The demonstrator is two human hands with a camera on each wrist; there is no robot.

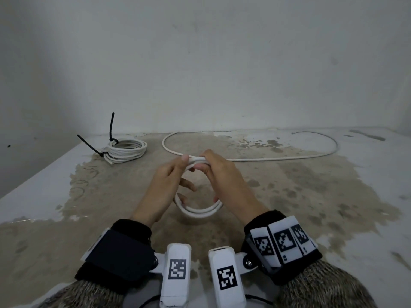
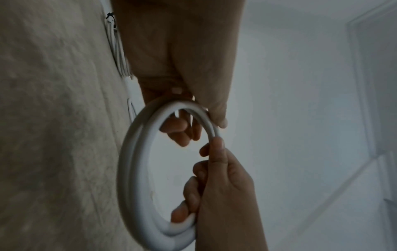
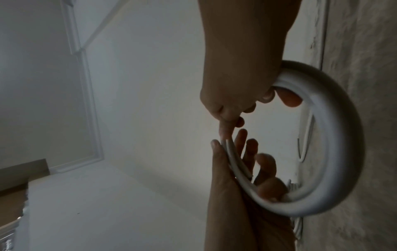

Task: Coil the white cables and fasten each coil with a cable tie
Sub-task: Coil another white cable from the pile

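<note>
Both hands hold a small upright coil of white cable [image 1: 200,211] above the table. My left hand [image 1: 170,177] grips its left side, thumb on top and fingers through the loop. My right hand [image 1: 214,172] pinches the top right. In the left wrist view the left hand [image 2: 221,178] curls round the coil [image 2: 131,169]. In the right wrist view the right hand [image 3: 232,195] pinches strands of the coil [image 3: 343,135] against its fingers. The rest of this cable [image 1: 289,157] trails in a wide loop over the table. A finished coil [image 1: 127,150] with black ties [image 1: 111,127] lies back left.
The table [image 1: 300,207] is white with a large worn brown patch. A plain wall [image 1: 200,63] stands close behind it. The table's left edge [image 1: 33,181] runs diagonally toward the finished coil.
</note>
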